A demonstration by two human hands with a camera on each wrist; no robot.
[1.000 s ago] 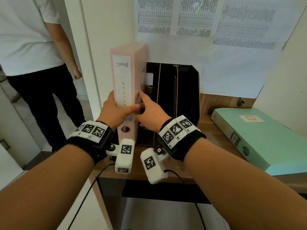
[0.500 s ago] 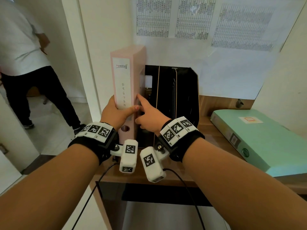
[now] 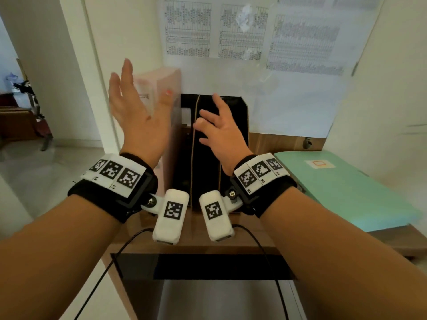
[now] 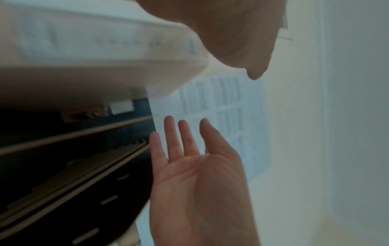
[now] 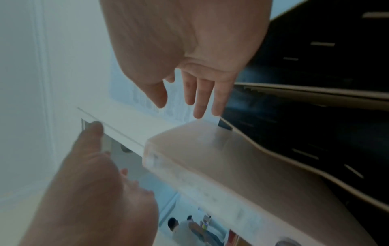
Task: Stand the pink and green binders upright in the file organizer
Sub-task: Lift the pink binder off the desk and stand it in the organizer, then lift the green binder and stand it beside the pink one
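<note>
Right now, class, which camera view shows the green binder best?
The head view: the green binder lies flat on the desk to the right of the black file organizer, nearly all of it in frame. Neither the left wrist view nor the right wrist view shows it at all.

this is looking like an office: printed tables (image 3: 245,31) are hanging taped on the white wall, a black file organizer (image 3: 231,116) and a green binder (image 3: 342,188) are sitting on a wooden desk (image 3: 231,243).
</note>
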